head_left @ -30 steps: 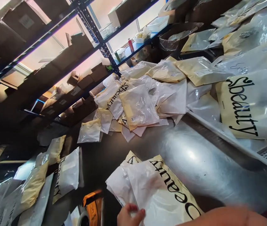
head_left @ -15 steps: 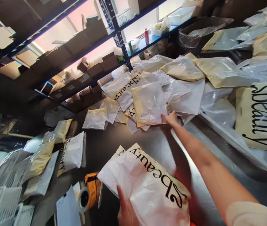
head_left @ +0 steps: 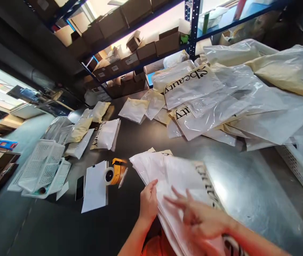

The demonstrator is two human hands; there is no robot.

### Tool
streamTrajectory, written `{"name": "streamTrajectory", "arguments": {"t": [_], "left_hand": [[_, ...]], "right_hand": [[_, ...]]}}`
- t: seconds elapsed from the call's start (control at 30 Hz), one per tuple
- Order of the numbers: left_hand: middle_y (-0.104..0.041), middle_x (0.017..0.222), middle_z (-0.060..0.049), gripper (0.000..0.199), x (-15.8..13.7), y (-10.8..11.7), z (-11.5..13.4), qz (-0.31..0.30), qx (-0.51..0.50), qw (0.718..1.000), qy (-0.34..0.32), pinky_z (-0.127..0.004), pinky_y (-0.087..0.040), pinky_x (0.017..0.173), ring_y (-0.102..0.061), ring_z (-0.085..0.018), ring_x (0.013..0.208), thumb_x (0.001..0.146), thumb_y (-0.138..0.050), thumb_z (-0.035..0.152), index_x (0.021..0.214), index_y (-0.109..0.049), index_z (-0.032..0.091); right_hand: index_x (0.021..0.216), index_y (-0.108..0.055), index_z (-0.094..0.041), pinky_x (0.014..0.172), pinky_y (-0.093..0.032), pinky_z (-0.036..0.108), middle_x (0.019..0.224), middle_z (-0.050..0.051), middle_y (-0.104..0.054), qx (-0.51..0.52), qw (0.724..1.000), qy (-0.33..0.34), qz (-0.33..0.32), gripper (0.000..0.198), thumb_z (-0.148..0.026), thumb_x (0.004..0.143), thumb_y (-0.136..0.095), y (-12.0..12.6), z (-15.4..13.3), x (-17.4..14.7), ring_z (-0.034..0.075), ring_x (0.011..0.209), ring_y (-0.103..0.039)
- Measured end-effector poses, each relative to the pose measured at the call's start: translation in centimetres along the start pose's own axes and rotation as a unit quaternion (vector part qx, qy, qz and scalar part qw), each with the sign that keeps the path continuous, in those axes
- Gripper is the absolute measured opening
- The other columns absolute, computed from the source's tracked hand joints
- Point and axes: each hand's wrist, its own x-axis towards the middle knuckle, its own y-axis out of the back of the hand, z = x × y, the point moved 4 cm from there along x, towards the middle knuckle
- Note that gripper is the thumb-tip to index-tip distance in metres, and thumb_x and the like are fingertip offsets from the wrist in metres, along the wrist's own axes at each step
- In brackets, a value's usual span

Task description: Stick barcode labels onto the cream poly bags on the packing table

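Note:
Low in front of me is a stack of white plastic bags point(head_left: 176, 169), with a cream strip and black "Sbeauty" lettering on the right side. My left hand point(head_left: 148, 199) grips the stack by its left edge, thumb on top. Over the upper face of the stack lies my right hand point(head_left: 199, 215), slightly blurred, its fingers spread apart. Left of the stack stand an orange tape dispenser point(head_left: 117, 172) with a roll and a white clipboard of paper point(head_left: 95, 186).
A large heap of packed bags point(head_left: 221, 103) covers the table's far right. White perforated baskets point(head_left: 41, 163) stand at left, close to several packets point(head_left: 79, 131). A phone point(head_left: 80, 187) lies beside the paper. Shelves with cardboard boxes point(head_left: 146, 51) rise behind.
My right hand has come back from the heap to the stack, and the bag it gripped there is gone from the heap. The view has swung left.

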Motion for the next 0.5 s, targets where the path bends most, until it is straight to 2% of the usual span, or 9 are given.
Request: {"name": "streamTrajectory", "arguments": {"t": [0.07,0.13,0.23,0.37,0.43,0.5], "left_hand": [[-0.074,0.112,-0.015,0.05,-0.2,0.0,0.5,-0.003,0.0,1.0,-0.005,-0.037,-0.051,0.096,-0.067,-0.027,0.108,0.091,-0.042,0.045,0.107,-0.072,0.009],[-0.076,0.102,-0.015,0.05,-0.4,0.2,0.5,-0.004,-0.004,1.0,0.006,-0.037,-0.052,0.09,-0.07,-0.028,0.098,0.086,-0.051,0.053,0.098,-0.075,0.011],[-0.077,0.098,-0.015,0.05,-0.7,0.9,-0.2,-0.009,-0.017,1.0,0.019,-0.036,-0.051,0.086,-0.071,-0.029,0.093,0.083,-0.056,0.055,0.095,-0.076,0.011],[-0.077,0.097,-0.014,0.047,-1.2,1.9,-1.7,-0.006,-0.009,1.0,0.018,-0.035,-0.051,0.083,-0.071,-0.028,0.091,0.081,-0.059,0.053,0.095,-0.077,0.012],[-0.078,0.092,-0.012,0.042,-1.9,2.0,-2.5,0.002,-0.002,0.999,0.04,-0.033,-0.052,0.079,-0.071,-0.027,0.087,0.077,-0.066,0.05,0.092,-0.078,0.013],[-0.076,0.076,-0.009,0.041,-2.9,1.8,-3.1,-0.001,0.007,0.998,0.069,-0.032,-0.053,0.071,-0.07,-0.027,0.077,0.07,-0.072,0.052,0.082,-0.078,0.013]], "right_hand": [[0.048,-0.047,-0.016,0.108,0.019,0.068,0.157,-0.003,-0.033,0.005,0.999,0.02,-0.035,0.003,-0.014,0.047,-0.048,-3.1,-1.2,1.5,0.043,0.146,0.005],[0.048,-0.047,-0.015,0.11,0.019,0.065,0.157,-0.002,-0.032,-0.014,0.999,0.046,-0.019,0.001,-0.015,0.049,-0.047,-4.6,-2.2,2.4,0.042,0.147,0.0],[0.052,-0.053,-0.017,0.117,0.008,0.061,0.155,-0.002,-0.036,-0.058,0.996,0.073,-0.013,0.005,-0.014,0.054,-0.049,-5.2,-3.7,2.8,0.037,0.148,-0.013],[0.061,-0.062,-0.021,0.122,-0.006,0.057,0.131,0.001,-0.063,-0.158,0.981,0.113,0.016,0.013,-0.013,0.058,-0.053,-5.4,-4.9,3.0,0.031,0.138,-0.04],[0.065,-0.065,-0.024,0.124,-0.011,0.053,0.121,0.0,-0.068,-0.21,0.963,0.167,0.019,0.015,-0.013,0.062,-0.055,-6.1,-5.3,3.7,0.028,0.13,-0.05],[0.074,-0.069,-0.029,0.123,-0.022,0.046,0.114,-0.001,-0.07,-0.222,0.948,0.228,-0.016,0.014,-0.019,0.071,-0.06,-7.3,-5.6,5.1,0.026,0.119,-0.059]]}}
